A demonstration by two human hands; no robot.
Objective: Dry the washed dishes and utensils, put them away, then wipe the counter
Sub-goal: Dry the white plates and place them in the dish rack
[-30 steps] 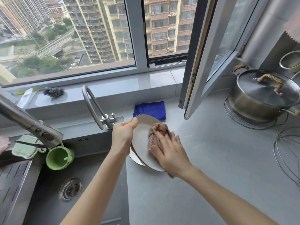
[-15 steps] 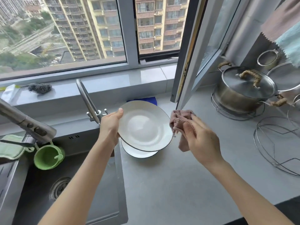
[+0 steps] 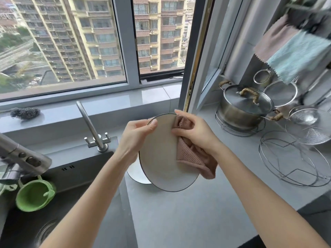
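A white plate with a dark rim [image 3: 161, 158] is held tilted above the grey counter [image 3: 188, 212]. My left hand [image 3: 134, 138] grips its left edge, thumb on the face. My right hand [image 3: 193, 131] holds a pink ribbed cloth [image 3: 193, 154] bunched over the plate's upper right rim, the cloth hanging down across the plate's right side. A second white plate [image 3: 136, 173] lies on the counter below, mostly hidden by the held plate.
A dark sink [image 3: 62, 203] with a green cup [image 3: 34, 196] lies at left, two taps [image 3: 93, 133] behind it. A lidded steel pot [image 3: 245, 106], strainers [image 3: 309, 122] and a wire rack [image 3: 293, 158] stand at right. An open window sash [image 3: 206, 59] juts inward. Cloths [image 3: 293, 49] hang above.
My right hand brought the pink cloth back from beside the plate onto its upper right rim. The plate has been tipped more upright and raised. The view has shifted right.
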